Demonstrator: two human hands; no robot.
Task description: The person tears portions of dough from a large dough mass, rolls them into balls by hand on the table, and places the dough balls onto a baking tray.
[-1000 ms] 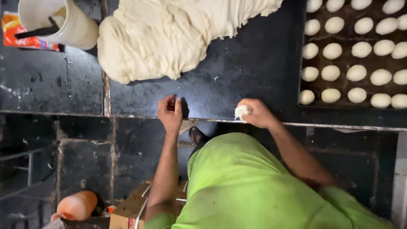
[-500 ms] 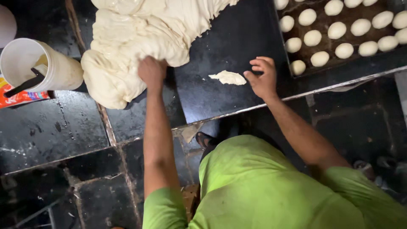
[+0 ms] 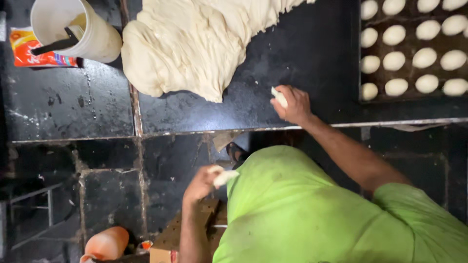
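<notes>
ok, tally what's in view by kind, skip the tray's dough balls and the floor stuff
Large dough mass: 1
Small dough pieces: 2, one in left hand, one in right hand
White bucket: 1
Orange packet: 1
Tray: 1
Total: 6

Flat orange-red packet (image 3: 41, 48) – top left, beside white bucket (image 3: 78, 29), perhaps plastic

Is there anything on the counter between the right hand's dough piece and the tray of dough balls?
Nothing visible. The right hand holds a dough piece on the black counter, and only bare counter lies between it and the tray at the right.
</notes>
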